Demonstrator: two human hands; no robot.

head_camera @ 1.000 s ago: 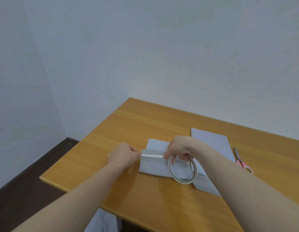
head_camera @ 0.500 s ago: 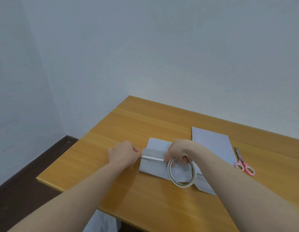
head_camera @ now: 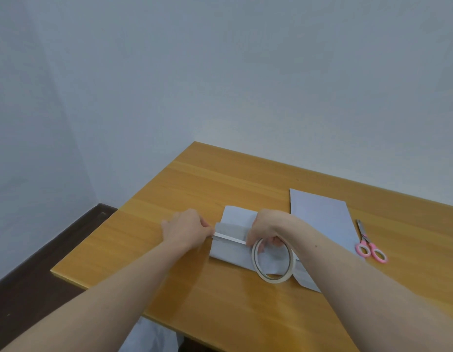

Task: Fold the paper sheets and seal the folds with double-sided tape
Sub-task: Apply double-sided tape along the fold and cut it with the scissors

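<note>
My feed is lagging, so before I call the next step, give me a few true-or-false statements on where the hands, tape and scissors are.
1. The left hand pinches the free end of the tape strip. True.
2. The right hand holds the scissors. False: it holds the tape roll; the scissors lie on the table.
3. The strip stretches across the folded paper. True.
4. The scissor handles are blue. False: pink.

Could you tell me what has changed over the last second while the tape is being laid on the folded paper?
Little has changed. The right hand has lowered the tape roll slightly toward the folded paper. The left hand still pinches the strip's free end, both grips unchanged. The flat sheet and scissors have not moved on the table.
</note>
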